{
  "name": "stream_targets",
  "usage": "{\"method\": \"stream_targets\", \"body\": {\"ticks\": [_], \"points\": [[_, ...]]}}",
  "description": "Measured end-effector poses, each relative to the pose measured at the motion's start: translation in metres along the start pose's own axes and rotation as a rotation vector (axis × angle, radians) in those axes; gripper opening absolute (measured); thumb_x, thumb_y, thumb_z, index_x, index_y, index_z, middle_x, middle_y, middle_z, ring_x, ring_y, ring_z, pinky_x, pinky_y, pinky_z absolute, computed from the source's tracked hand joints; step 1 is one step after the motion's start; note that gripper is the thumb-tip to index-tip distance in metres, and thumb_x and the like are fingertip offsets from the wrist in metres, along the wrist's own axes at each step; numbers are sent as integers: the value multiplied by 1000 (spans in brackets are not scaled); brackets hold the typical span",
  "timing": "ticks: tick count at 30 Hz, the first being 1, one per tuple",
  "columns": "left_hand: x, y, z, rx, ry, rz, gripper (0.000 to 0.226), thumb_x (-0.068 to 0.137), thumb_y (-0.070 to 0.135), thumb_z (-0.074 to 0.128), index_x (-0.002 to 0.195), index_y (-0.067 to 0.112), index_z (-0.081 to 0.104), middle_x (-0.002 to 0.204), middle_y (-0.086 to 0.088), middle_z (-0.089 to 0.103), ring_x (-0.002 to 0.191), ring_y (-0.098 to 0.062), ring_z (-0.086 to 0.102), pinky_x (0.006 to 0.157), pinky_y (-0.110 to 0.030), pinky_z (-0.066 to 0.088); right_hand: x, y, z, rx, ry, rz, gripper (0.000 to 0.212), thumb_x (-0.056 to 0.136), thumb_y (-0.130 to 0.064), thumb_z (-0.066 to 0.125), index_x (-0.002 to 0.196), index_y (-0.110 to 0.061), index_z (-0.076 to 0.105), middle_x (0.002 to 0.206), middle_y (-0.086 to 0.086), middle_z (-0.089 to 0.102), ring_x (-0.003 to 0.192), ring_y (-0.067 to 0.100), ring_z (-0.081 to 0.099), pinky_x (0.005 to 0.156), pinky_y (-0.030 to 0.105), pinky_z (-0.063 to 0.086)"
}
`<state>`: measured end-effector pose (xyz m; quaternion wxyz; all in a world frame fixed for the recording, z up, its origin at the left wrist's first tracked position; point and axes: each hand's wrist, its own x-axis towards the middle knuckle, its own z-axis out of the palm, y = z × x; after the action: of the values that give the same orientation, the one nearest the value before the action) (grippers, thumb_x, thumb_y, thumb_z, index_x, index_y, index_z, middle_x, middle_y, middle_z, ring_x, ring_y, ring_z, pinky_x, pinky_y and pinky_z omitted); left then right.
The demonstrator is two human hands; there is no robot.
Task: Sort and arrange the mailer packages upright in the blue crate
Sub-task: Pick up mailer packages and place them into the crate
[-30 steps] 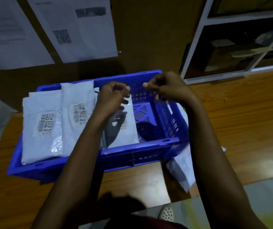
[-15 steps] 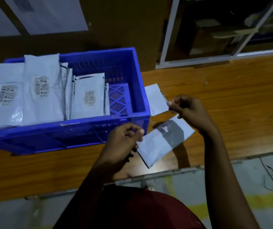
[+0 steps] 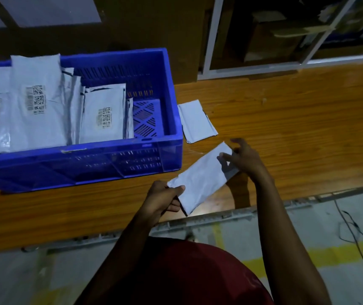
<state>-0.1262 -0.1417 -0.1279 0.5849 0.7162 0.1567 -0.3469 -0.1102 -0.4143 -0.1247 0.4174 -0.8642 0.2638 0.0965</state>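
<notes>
A blue crate (image 3: 160,150) stands on the wooden table at the left. Several white mailers (image 3: 37,102) with barcode labels stand upright in its left part; its right end shows bare floor. In front of the crate's right corner I hold a white mailer (image 3: 200,179) slanted above the table. My left hand (image 3: 163,199) pinches its lower left end. My right hand (image 3: 244,159) holds its upper right end, thumb on top, the other fingers partly spread. Another white mailer (image 3: 197,121) lies flat on the table just right of the crate.
The wooden table (image 3: 297,128) stretches to the right. A white-framed shelf unit (image 3: 215,40) with boxes stands behind it. The table's front edge runs just under my hands. A dark cable (image 3: 356,236) lies on the floor at the right.
The held mailer has turned more toward me and sits a little lower. My right hand's fingers have spread. A second ago both hands were over the crate.
</notes>
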Motion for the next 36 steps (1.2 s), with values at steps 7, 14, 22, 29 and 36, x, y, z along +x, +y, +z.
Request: {"method": "stream_targets", "body": {"ticks": [7, 14, 22, 29, 36], "points": [[-14, 7, 9, -51, -73, 23, 25, 96, 3, 65, 122, 3, 66, 103, -16, 77, 84, -33, 76, 73, -47, 63, -7, 7, -12, 227, 42, 6, 53, 91, -34, 78, 139, -25, 58, 117, 5, 66, 109, 27, 64, 83, 42, 56], [-44, 25, 5, 42, -129, 169, 25, 101, 7, 60, 120, 22, 65, 112, -4, 75, 97, -23, 74, 81, -47, 62, -22, 15, -13, 350, -192, -25, 64, 92, -48, 73, 149, -32, 48, 126, -2, 66, 112, 24, 66, 84, 43, 58], [-99, 78, -34, -52, -70, 399, 25, 97, 6, 62, 119, 18, 63, 99, -5, 79, 86, -19, 76, 60, -30, 59, -46, -9, -31, 814, -142, -194, 51, 95, -14, 70, 144, -17, 57, 115, -7, 77, 109, 20, 73, 79, 36, 63], [-110, 109, -82, -163, 171, 573, 23, 92, 12, 66, 112, 21, 66, 95, 1, 80, 88, -16, 76, 62, -31, 61, -54, -96, -49, 895, -126, -365, 41, 90, -12, 74, 130, -14, 64, 114, -3, 78, 106, 21, 74, 81, 32, 62], [-92, 138, -142, -344, 280, 615, 59, 67, 26, 83, 123, 15, 68, 114, -3, 77, 107, -21, 73, 82, -35, 61, -32, -174, -23, 830, -154, -477, 35, 92, -17, 76, 126, -16, 68, 116, 3, 77, 106, 23, 74, 82, 37, 63]]}}
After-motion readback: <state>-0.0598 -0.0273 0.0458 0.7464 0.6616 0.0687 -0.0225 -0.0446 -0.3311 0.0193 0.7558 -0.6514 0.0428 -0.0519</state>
